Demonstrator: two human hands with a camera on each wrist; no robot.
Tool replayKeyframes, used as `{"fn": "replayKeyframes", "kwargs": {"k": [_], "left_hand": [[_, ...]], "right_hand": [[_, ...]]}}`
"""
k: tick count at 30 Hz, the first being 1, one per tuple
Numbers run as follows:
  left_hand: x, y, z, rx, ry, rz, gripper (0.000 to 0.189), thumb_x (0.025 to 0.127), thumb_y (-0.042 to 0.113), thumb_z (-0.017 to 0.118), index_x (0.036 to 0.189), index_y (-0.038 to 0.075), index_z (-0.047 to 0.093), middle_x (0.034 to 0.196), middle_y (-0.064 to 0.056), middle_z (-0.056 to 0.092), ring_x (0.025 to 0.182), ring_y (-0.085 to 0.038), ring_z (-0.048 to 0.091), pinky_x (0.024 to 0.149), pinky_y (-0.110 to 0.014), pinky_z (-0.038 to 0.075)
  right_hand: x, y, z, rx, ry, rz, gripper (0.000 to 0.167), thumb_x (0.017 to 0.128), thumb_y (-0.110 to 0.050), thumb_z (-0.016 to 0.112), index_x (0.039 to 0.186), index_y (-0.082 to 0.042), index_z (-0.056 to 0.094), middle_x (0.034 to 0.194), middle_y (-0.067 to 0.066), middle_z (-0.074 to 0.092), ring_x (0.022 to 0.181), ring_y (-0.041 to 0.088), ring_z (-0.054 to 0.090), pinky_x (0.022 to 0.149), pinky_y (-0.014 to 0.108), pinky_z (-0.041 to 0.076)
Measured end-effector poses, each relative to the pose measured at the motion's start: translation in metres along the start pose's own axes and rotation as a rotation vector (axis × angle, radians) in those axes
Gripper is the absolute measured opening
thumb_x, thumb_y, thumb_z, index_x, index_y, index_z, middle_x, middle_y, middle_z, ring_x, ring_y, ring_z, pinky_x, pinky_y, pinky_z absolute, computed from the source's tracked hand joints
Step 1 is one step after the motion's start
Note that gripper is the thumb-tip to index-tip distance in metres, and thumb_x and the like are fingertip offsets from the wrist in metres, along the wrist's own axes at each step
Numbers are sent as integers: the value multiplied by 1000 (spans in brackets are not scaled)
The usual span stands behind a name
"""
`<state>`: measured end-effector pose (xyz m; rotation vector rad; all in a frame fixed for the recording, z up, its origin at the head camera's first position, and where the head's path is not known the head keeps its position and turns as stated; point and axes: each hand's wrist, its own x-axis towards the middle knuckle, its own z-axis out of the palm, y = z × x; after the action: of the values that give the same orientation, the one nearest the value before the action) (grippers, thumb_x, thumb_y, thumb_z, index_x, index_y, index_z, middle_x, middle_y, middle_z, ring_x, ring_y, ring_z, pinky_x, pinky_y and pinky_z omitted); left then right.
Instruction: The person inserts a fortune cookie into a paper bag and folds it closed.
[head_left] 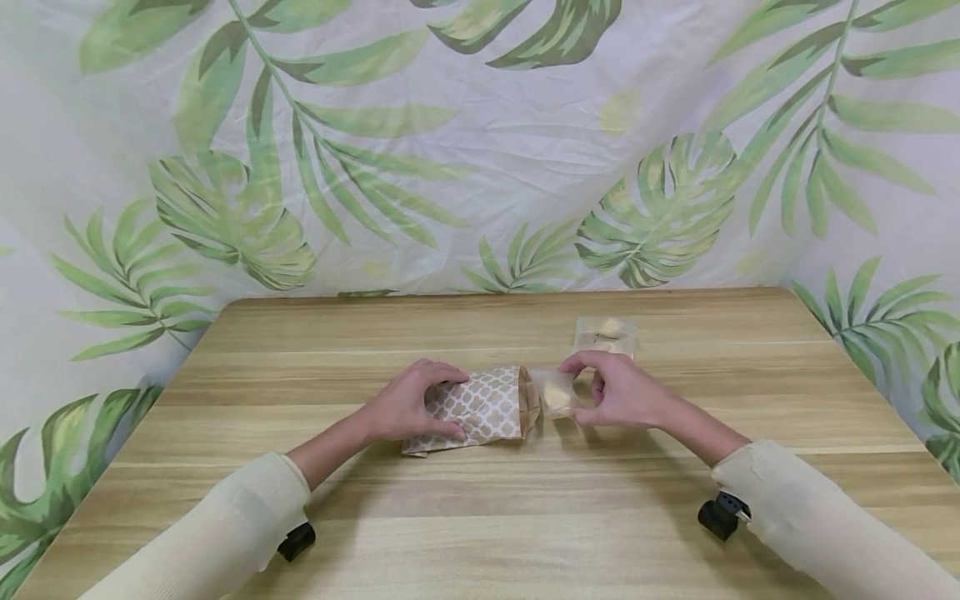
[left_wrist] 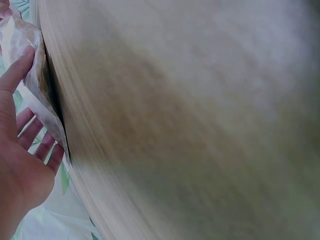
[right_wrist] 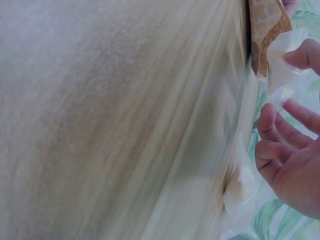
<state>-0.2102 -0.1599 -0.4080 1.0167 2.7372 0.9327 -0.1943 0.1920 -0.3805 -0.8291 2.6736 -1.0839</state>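
A paper bag (head_left: 480, 406) with a white and tan lattice print lies on its side on the wooden table, its open mouth facing right. My left hand (head_left: 411, 402) grips it near the closed end, thumb on the near side and fingers on the far side. At the bag's mouth, my right hand (head_left: 622, 392) pinches a small clear packet (head_left: 557, 395) with a pale yellowish piece inside. In the right wrist view the packet (right_wrist: 282, 65) overlaps the brown opening of the bag (right_wrist: 265, 37), with thumb and forefinger on its edges.
Behind my right hand, more clear packaging (head_left: 604, 331) with pale pieces in it lies on the table (head_left: 480, 533). A white cloth with green leaf prints (head_left: 517, 167) hangs beyond the table's far edge. Dark wrist cameras (head_left: 720, 517) hang under both sleeves.
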Motion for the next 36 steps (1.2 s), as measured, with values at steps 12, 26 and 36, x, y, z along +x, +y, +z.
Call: {"fn": "replayKeyframes", "kwargs": {"k": [12,26,36], "left_hand": [[0,0,1,-7,2,4,78,69,38,97,133,5,67,134,-11,68,122,-30,58,106,-53,48],[1,0,0,-27,11,13,78,69,38,98,132,4,67,133,-11,68,122,-31,59,106,-53,47],[1,0,0,-29,13,22,77,69,37,97,132,4,68,133,-11,69,122,-32,59,106,-54,47]], "right_hand": [[6,-1,2,-28,20,5,50,78,-13,79,124,2,68,114,14,69,57,6,51,55,24,46],[13,-6,2,-88,-26,-33,50,77,-17,76,124,1,72,107,10,69,51,4,43,51,23,40],[19,-14,1,-159,-72,-6,52,79,-21,76,126,2,72,113,16,68,54,6,44,54,24,41]]}}
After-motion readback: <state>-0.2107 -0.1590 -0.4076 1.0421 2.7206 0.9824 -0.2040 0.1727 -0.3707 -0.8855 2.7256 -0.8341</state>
